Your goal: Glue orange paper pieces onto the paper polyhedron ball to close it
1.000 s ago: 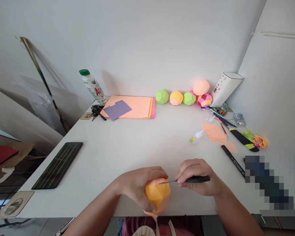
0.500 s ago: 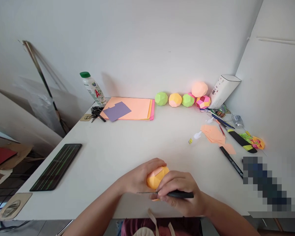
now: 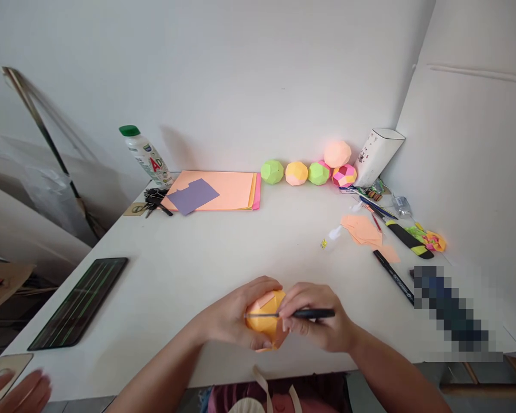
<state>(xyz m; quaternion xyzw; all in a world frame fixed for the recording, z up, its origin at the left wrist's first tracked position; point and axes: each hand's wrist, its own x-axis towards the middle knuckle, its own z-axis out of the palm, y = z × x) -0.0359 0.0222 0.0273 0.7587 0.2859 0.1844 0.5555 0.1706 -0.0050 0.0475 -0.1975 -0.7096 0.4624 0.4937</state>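
Observation:
An orange and yellow faceted paper ball is held near the table's front edge. My left hand curves around its left side, fingers over the top and thumb at the lower front. In my right hand is a slim tool with a black handle and a thin metal shaft. Fingers and thumb pinch it where handle and shaft meet. The shaft points left across the ball's face; whether it touches the paper I cannot tell. My right fingertips are at the ball's right side.
Several finished paper balls line the wall beside stacked coloured paper. A bottle stands back left, a phone lies left. Paper pieces, a marker and a cutter lie right. Another person's hand shows lower left.
The tool has risen from below the ball to across its face. The ball has turned, showing more of its lower side. Another person's hand has entered at lower left. The view has shifted right.

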